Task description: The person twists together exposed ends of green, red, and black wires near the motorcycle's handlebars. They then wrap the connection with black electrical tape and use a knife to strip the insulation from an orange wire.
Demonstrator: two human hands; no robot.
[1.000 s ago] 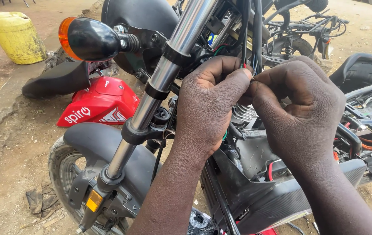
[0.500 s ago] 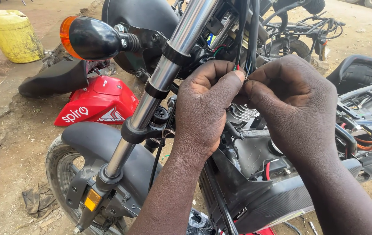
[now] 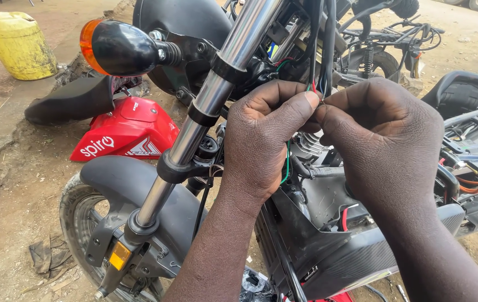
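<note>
Starting far left, a yellow jerrycan (image 3: 16, 45) stands on the dirt, well apart from the work. Right of it lie a loose black seat (image 3: 68, 100) and a red body panel (image 3: 127, 131) on the ground, with an orange-lensed indicator lamp (image 3: 119, 49) above them. Nearer, the front wheel (image 3: 91, 223) and its black mudguard (image 3: 133, 182) sit under the chrome fork tube (image 3: 216, 86), which slants up to the right.

Just right of the fork, the left hand (image 3: 264, 140) has thumb and forefinger pressed together on thin wires (image 3: 318, 84) hanging from the harness behind the headlamp; a green wire (image 3: 287, 162) trails down past its palm. The right hand (image 3: 384, 140) meets it fingertip to fingertip, pinching the same wire ends. The joint itself is too small to make out.

To do this well, I judge the left hand should hold the strands steady while the right does the fine work, keeping the pinch close to the ends so the strands do not slip or fray, and pulling no slack against the harness above. Far right, orange cables (image 3: 476, 182) run along the open frame.
</note>
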